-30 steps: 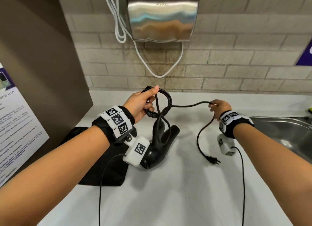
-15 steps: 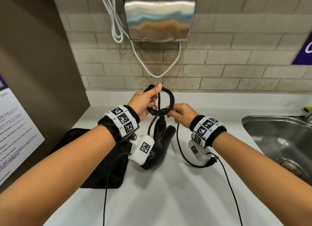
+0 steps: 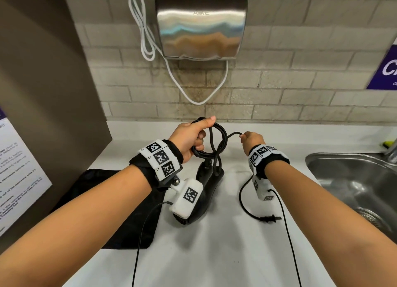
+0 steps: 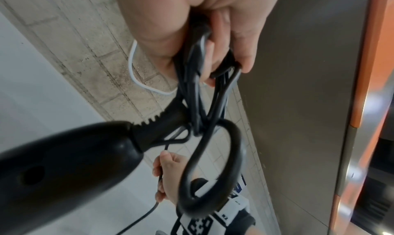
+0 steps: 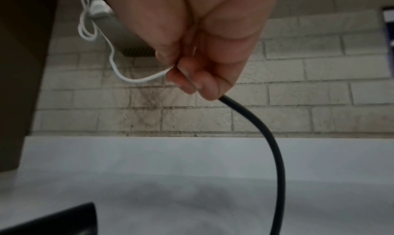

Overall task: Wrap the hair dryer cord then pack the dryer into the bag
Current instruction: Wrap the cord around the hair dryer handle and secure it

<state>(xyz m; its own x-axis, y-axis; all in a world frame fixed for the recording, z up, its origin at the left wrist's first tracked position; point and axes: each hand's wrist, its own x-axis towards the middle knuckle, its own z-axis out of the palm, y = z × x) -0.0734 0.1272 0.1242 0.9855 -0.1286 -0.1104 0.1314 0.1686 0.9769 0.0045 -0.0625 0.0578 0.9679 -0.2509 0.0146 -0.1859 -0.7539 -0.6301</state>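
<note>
The black hair dryer [image 3: 207, 184] [image 4: 64, 167] hangs over the white counter [image 3: 214, 254] by its cord. My left hand [image 3: 193, 139] [image 4: 204, 41] grips several coiled loops of the black cord [image 3: 217, 145] [image 4: 204, 103] above the dryer's handle. To the right, my right hand [image 3: 250, 139] [image 5: 200, 66] pinches the free length of cord [image 5: 275, 151], stretched out from the coil. From that hand the cord drops to its plug [image 3: 269, 218], which lies on the counter. The black bag [image 3: 107, 211] lies flat on the counter at the left, under my left forearm.
A steel sink [image 3: 352, 185] is set into the counter at the right. On the brick wall behind hangs a metal hand dryer [image 3: 200, 27] with a looped white cable [image 3: 148, 39]. A brown panel [image 3: 43, 72] bearing a notice stands at the left.
My right hand came in to the coil half a second ago, and has now drawn back right with the cord. The plug has slid closer to the dryer.
</note>
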